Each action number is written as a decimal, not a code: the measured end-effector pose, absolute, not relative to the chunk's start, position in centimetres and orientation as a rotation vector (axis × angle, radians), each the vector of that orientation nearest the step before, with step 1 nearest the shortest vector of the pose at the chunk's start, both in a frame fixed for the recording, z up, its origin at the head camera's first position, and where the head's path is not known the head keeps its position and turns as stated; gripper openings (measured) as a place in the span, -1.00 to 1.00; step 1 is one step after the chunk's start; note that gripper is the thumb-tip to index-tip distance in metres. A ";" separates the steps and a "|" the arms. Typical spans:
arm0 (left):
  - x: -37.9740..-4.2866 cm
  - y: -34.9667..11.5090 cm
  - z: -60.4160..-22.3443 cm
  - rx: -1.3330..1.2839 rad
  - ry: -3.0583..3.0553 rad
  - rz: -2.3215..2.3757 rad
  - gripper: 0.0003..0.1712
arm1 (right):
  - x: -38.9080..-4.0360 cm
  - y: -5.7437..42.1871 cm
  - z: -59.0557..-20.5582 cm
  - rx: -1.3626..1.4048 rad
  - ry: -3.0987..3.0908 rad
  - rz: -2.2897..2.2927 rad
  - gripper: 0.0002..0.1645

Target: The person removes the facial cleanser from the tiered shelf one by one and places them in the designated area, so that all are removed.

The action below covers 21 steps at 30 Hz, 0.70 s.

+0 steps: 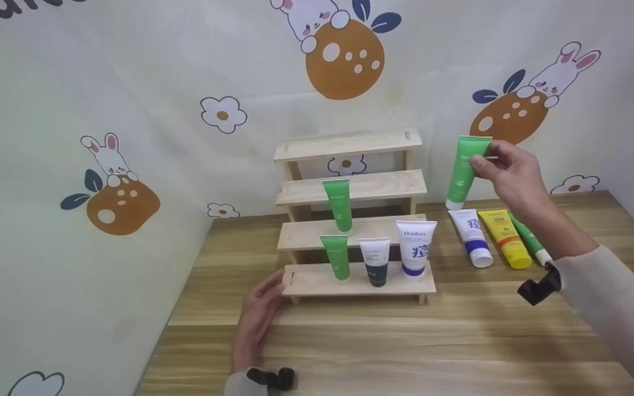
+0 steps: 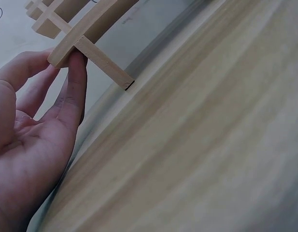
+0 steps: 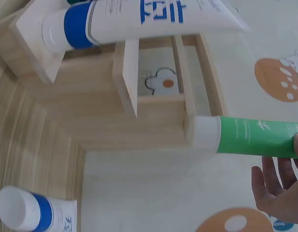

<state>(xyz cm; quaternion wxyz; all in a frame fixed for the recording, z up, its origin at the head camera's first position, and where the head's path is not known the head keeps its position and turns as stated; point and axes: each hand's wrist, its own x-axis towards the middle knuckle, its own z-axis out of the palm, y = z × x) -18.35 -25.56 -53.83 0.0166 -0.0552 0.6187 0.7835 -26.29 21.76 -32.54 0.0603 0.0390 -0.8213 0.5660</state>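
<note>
My right hand (image 1: pixel 515 170) pinches a green squeeze tube (image 1: pixel 466 165) near its flat crimped end, white cap downward, in the air right of the stepped wooden rack (image 1: pixel 358 284). The right wrist view shows the tube's white cap (image 3: pixel 206 133) overlapping the rack's edge. At the rack's lowest step, my left hand (image 1: pixel 262 308) holds the left end of the board (image 2: pixel 66 50) between thumb and fingers. On that step stand a green tube (image 1: pixel 337 256), a white and dark green tube (image 1: pixel 376 261) and a white and blue tube (image 1: pixel 417 247). Another green tube (image 1: pixel 340 203) stands one step up.
Right of the rack, a white and blue tube (image 1: pixel 472 236), a yellow tube (image 1: pixel 504 234) and a green tube (image 1: pixel 529 236) lie on the wooden table (image 1: pixel 350 352). A printed cloth (image 1: pixel 185 66) with rabbits and oranges hangs behind and to the sides.
</note>
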 end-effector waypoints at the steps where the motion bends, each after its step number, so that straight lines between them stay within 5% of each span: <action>1: -18.3 -25.6 -53.8 -0.167 1.918 2.442 -0.39 | -26.3 22.2 -32.6 0.103 -2.485 1.716 -0.31; 21: -18.1 -25.5 -53.6 -0.133 1.935 2.410 -0.34 | -26.9 31.4 -35.6 -0.164 -2.608 1.484 -0.11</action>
